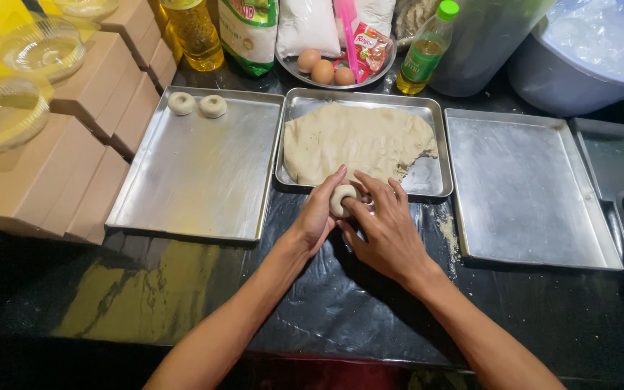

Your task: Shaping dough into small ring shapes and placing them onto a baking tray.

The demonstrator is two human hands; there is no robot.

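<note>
From the head camera, looking down, both hands are meeting over the black-covered bench (341, 303), just below the near rim of the middle tray (435, 189). The left hand (317, 213) is cupping a small round piece of dough (341, 198) from the left, its grip closing narrowly around the piece with the thumb lying over the top. The right hand (388, 231) is pressing against the same piece from the right, fingertips (355, 204) touching it, so the piece is sitting between the two hands, held by both.

The middle tray is carrying a large flattened slab of dough (355, 141), torn away at its near right corner so that bare metal is showing there. To the left, a bigger tray (196, 188) is lying with two ring-shaped dough pieces (197, 104) sitting side by side in its far left corner. To the right, another tray (525, 202) is lying flat, and some crumbs are scattered on the bench between it and the middle tray.

Along the far edge, a round plate (388, 63) is holding three eggs (323, 68) and a small red sachet, with a pink spatula (348, 32) leaning across it. A green-capped bottle (427, 50) is standing beside the plate, an oil bottle (193, 29) further left, and a pale tub (586, 58) at the far right. Brown cartons (74, 144) are stacked at the left, with clear plastic bowls (37, 47) resting on top.
</note>
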